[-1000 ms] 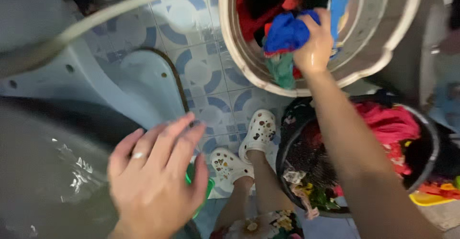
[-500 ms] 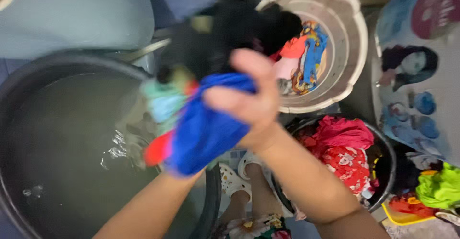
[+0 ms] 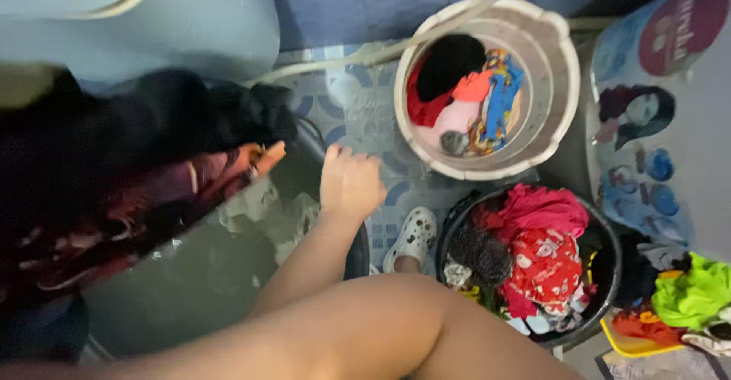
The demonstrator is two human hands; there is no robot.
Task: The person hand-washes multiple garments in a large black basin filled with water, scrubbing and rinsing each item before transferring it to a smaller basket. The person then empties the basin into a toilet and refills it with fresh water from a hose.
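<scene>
a bare arm crossed the bottom of the view, nearest the camera. at far left hung a bundle of dark wet clothes (image 3: 114, 174), black with red patches, blurred; which hand held it, and how its fingers were set, could not be told. the one hand (image 3: 349, 182) in view, of unclear side, hung with fingers curled loosely downward over the rim of the large black tub of water (image 3: 228, 273), holding nothing visible. a white clog (image 3: 413, 235) stood on the patterned tiled floor (image 3: 358, 106). right of it sat a black basin of red clothes (image 3: 548, 250). farther off stood a white bucket (image 3: 563, 83) of mixed coloured garments.
</scene>
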